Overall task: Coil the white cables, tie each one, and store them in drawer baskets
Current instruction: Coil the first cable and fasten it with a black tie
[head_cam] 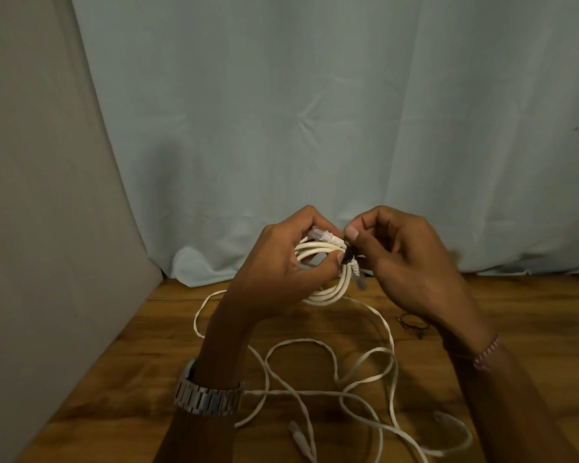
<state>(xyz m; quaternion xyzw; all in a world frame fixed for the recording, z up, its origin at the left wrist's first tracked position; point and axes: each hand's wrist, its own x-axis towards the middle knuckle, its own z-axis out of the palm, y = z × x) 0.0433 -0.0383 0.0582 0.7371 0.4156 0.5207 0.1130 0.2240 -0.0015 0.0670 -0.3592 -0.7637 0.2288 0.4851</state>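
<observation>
Nearest the camera, loose white cable (348,392) is lying in tangled loops on the wooden table (114,379); at least one uncoiled cable, possibly two, since strands are crossing and the count cannot be settled. Two plug ends are showing at the near edge, one (296,432) near centre and one (443,417) to the right. A thin dark loop, likely a spare tie (411,322), is lying just right of the loops.

Above these, one coiled white cable (328,289) is being held clear of the table. The left hand (281,265), wearing a metal watch (208,397), is gripping the coil, thumb pressing the strands together. The right hand (411,262) is pinching a black tie (348,254) at the coil's crossing point, beside its two connectors.

Judgement: tying is in progress. The left hand should be keeping the turns bunched flat while the right is cinching the tie snugly around all strands, plugs tucked alongside, not over-tightening.

Behind, one pale curtain (315,111) is hanging. No drawer baskets are in view
</observation>
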